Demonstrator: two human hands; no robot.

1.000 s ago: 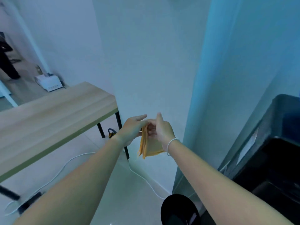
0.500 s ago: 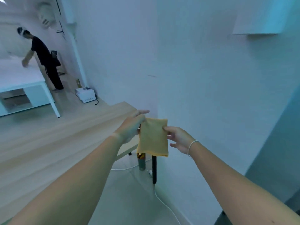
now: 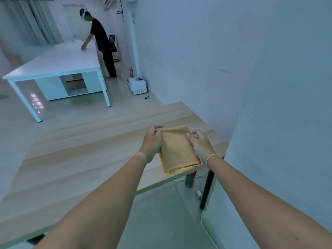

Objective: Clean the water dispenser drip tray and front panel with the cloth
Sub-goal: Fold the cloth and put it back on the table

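A folded orange-yellow cloth lies flat between my two hands, over the near right corner of a wooden table. My left hand grips its left edge, fingers curled at the top corner. My right hand presses on its right side, thumb on top; a white band circles that wrist. Whether the cloth rests on the table or hangs just above it I cannot tell. The water dispenser is out of view.
A white wall stands close on the right. Under the table corner are a black leg, a bottle and a white cable. Farther back, a white table, a person leaning on it, and a white box on the floor.
My view has swung left, away from the dark dispenser, toward the wooden table. The cloth went from hanging upright between my hands to lying flat and folded over the table corner.
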